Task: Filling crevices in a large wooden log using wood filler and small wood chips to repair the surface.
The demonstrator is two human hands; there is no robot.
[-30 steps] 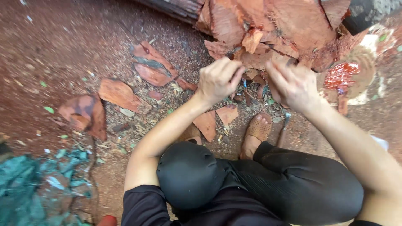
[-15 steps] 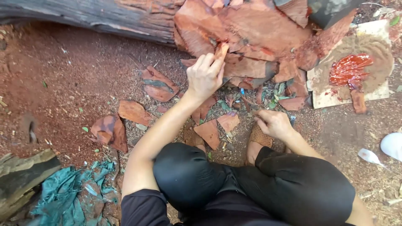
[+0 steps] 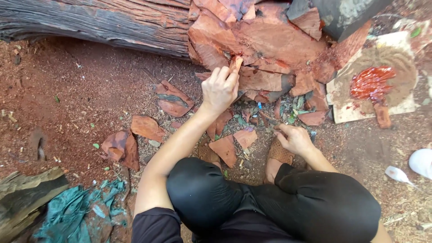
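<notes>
Left hand pinching a small bark chip at the foot of the heap; right hand low by the foot.

The left hand (image 3: 219, 88) is closed around a small reddish bark chip (image 3: 236, 63), fingertips gripping its lower end, with the chip's top pressed against the heap of bark slabs (image 3: 270, 40) that leans on the big log (image 3: 103, 22). The right hand (image 3: 294, 139) rests below the heap, fingers loosely curled on the littered ground (image 3: 67, 90) just above the sandalled foot (image 3: 280, 155); I cannot tell if it holds anything. The slabs look loosely stacked, so tugging the chip could likely bring upper pieces sliding down onto the left hand or toward the foot. The thin chip may also snap in the pinch, and its rough edges could splinter bare fingers.
</notes>
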